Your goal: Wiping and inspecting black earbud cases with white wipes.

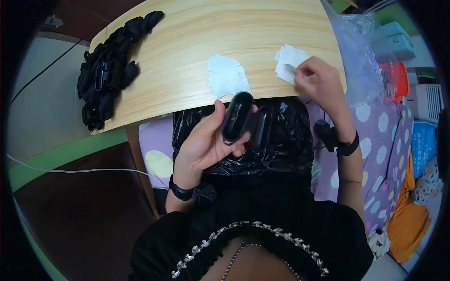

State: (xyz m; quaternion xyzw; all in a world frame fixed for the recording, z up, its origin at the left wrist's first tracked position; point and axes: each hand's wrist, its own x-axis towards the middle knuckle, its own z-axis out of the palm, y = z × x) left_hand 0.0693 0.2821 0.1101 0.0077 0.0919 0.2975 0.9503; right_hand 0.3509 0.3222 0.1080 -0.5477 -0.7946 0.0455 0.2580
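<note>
My left hand [202, 144] is closed round a glossy black oblong case [239, 117], with the thumb along its left side and fingers under it. Beside it, to the right, is a dark see-through oblong half [261, 130]; whether it joins the case I cannot tell. At the table's right part, my right hand [323, 82] has its fingers pinched together over the edge of a torn white sheet [288, 58]. What lies between those fingertips is hidden. Another torn white sheet [228, 75] lies on the table just beyond the case.
A pile of black oblong pieces [105, 70] covers the left side of the wooden table [187, 56]. Black plastic [290, 136] lies across my lap. To the right are clear plastic bags [354, 61], a red container [401, 79] and purple dotted cloth [370, 154].
</note>
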